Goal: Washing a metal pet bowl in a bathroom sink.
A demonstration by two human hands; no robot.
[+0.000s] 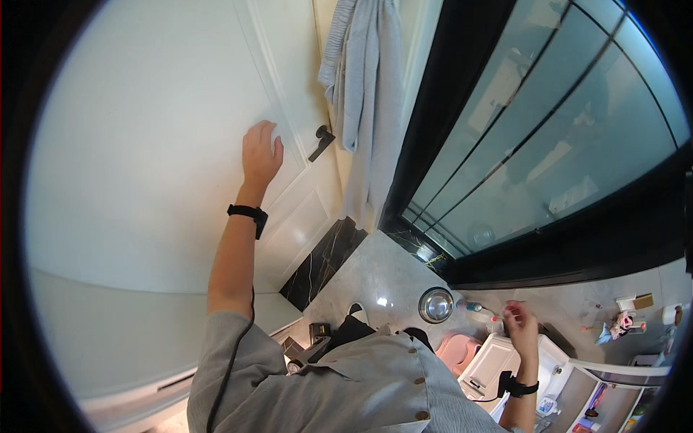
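Note:
My left hand (pixel 261 152) is raised in front of a white panelled door (pixel 287 97), its thumb apart from the fingers and nothing in it. I cannot tell whether it touches the door. Just to its right is the door's black lever handle (pixel 322 144). Lower right, my right hand (pixel 521 327) hangs over the side of a white washbasin cabinet (pixel 490 361). Its fingers are loosely bent and slightly blurred, with no held thing visible. Each wrist wears a black strap.
Grey clothing (pixel 365 97) hangs beside the door. On the right stands a black-framed frosted glass door (pixel 533 124). A steel bowl (pixel 436 304), bottles (pixel 472 307) and a pink plastic stool or tub (pixel 457 352) are on the grey floor (pixel 360 270). Black marbled stone (pixel 323 262) edges it.

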